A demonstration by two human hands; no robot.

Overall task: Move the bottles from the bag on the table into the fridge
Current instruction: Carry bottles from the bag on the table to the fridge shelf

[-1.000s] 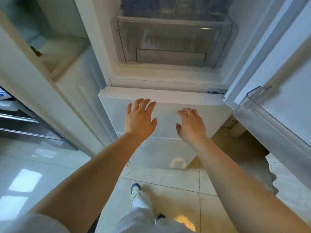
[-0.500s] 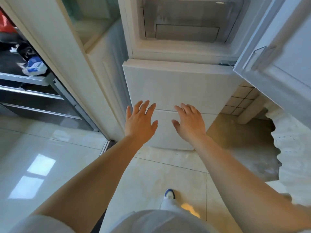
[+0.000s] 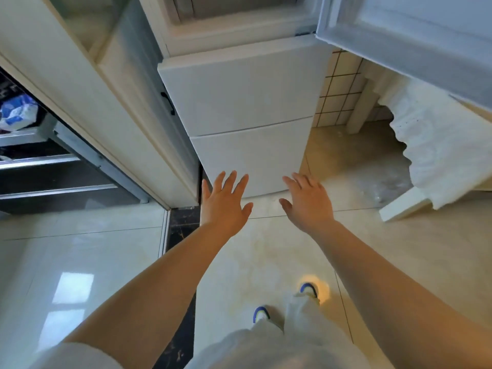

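The white fridge (image 3: 245, 102) stands straight ahead, its two lower drawer fronts closed. Its upper door (image 3: 415, 35) hangs swung out at the top right. My left hand (image 3: 223, 203) and my right hand (image 3: 308, 203) are both held out in front of me, fingers spread and holding nothing, low before the fridge's bottom drawer. Neither hand touches the fridge. No bottles and no bag are in view.
A cream cabinet (image 3: 87, 83) with a dark handle (image 3: 167, 102) flanks the fridge on the left. Further left are dark shelves and a blue-and-white package (image 3: 18, 113). A white cloth-draped table edge (image 3: 439, 145) stands at right. My feet (image 3: 308, 288) are on glossy tiles.
The view has tilted down and pulled back from the fridge; its open compartment has slid out of frame. Both hands stay spread and holding nothing, now lower against the fridge.
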